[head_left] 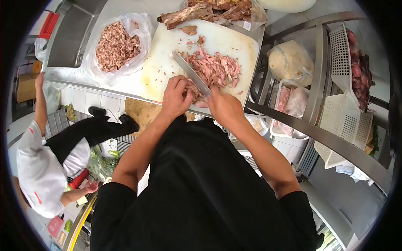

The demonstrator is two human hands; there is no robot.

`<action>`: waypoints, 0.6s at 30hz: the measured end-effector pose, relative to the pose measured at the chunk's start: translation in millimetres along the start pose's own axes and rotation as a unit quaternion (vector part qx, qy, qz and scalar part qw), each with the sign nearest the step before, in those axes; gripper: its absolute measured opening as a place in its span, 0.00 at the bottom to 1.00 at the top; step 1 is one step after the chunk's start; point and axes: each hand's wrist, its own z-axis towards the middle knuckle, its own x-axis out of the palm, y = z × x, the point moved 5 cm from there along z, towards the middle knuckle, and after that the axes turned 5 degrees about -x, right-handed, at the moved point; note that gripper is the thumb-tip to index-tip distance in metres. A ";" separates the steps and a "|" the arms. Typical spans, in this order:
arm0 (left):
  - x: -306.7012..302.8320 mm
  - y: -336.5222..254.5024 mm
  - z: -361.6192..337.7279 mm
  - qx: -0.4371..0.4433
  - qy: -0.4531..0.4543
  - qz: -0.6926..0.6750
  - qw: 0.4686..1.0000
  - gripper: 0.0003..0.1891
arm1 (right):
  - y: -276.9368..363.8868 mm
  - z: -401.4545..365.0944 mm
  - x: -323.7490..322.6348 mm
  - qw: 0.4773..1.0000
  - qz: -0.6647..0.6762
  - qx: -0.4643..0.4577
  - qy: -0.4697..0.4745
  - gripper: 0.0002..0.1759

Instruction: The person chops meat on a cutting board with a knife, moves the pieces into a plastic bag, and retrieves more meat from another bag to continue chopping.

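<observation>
A white cutting board (167, 54) lies on the steel counter in the head view. A pile of sliced pink meat (217, 69) covers its right part. My left hand (176, 96) presses down on a piece of meat (194, 93) at the board's near edge. My right hand (226, 108) grips the handle of a cleaver (190, 71), whose blade lies across the board just beside my left fingers. Large cooked meat chunks (209, 10) rest at the board's far edge.
A plastic bag of chopped meat (117, 46) sits left of the board. A steel rack (318, 62) on the right holds bagged food (291, 60) and white baskets (347, 117). Another person in white (42, 167) crouches at the lower left by vegetables.
</observation>
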 end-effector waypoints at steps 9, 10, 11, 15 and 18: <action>8.7 8.9 -5.3 0.021 -0.007 0.085 0.996 0.10 | -13.1 -2.5 42.7 1.000 -0.010 0.001 -0.001 0.13; 7.4 8.6 -5.2 0.019 0.004 0.079 0.997 0.11 | -5.5 13.4 42.8 0.999 0.006 -0.026 -0.033 0.13; 7.5 7.5 -4.0 0.019 0.015 0.070 0.997 0.12 | -4.1 24.6 41.3 0.999 0.007 -0.026 -0.039 0.13; -15.1 5.3 -4.7 -0.033 -0.018 -0.028 0.999 0.16 | 4.5 30.8 10.0 0.999 0.022 -0.015 -0.036 0.15; -30.3 -3.0 -18.4 0.026 0.004 0.051 0.998 0.18 | -12.3 2.1 -9.8 0.998 0.020 0.000 -0.058 0.17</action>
